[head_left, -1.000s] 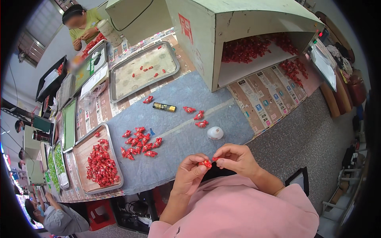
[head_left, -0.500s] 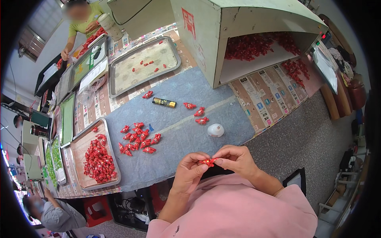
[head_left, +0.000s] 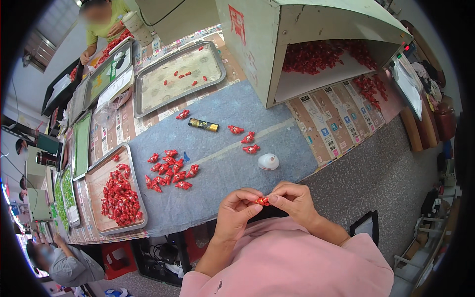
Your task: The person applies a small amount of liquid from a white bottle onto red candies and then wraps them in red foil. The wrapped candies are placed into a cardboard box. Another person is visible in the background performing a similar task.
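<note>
Between the fingertips of my two hands is a small red figurine (head_left: 262, 201) with gold marks, held just past the cloth's near edge. My left hand (head_left: 236, 210) pinches its left end; the thumb and fingers of my right hand (head_left: 294, 204) close on its right end. On the blue cloth (head_left: 225, 178) ahead lies a loose group of similar red figurines (head_left: 170, 167). Three more form a short row, one of them a red figurine (head_left: 251, 149) beside a rounded white squeeze bottle (head_left: 268, 162). A black and gold tube (head_left: 203, 124) lies farther back, near a single red figurine (head_left: 182, 114).
At left, a metal tray (head_left: 140, 193) holds a heap of red figurines. A larger tray (head_left: 137, 94) at the back has a few small red pieces. A pale metal booth (head_left: 252, 54) with red pieces inside stands back right. Co-workers sit at far left and lower left.
The red figurine has turned slightly between my fingers, and less of it shows. My fingertips have come a little closer together. The whole view has shifted slightly.
</note>
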Motion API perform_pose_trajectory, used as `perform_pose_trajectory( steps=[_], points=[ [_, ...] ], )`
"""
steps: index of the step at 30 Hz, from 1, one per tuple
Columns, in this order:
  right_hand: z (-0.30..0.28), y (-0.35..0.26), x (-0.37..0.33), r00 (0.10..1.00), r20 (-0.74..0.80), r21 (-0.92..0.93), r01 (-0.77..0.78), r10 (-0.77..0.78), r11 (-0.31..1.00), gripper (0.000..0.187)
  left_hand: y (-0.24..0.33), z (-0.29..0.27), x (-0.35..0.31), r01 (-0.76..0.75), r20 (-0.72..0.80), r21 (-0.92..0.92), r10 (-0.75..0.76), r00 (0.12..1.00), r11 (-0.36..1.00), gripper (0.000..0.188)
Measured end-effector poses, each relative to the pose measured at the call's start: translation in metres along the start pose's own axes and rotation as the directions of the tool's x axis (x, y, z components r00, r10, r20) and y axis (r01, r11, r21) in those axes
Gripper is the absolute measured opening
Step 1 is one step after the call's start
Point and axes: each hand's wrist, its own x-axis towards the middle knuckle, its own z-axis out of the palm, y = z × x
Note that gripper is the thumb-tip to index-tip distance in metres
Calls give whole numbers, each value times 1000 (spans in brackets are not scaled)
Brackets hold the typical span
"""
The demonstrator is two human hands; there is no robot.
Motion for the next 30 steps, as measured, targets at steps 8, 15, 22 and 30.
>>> perform_pose_trajectory(
  steps=[8,15,22,30],
  points=[
    [3,-2,-1,967,-21,-280,238,-254,930,7,1,2,-1,-88,0,174,89,996,981,23],
    [5,-19,-3,952,67,-402,300,-299,865,6,1,-7,-1,-76,79,180,62,995,981,22],
    [5,-11,-3,939,58,-397,334,-340,855,7,3,-3,-3,-83,55,153,75,996,985,22],
    [8,-21,0,925,95,-472,367,-368,801,19,10,-9,-5,-128,92,156,114,989,979,22]
  ],
)
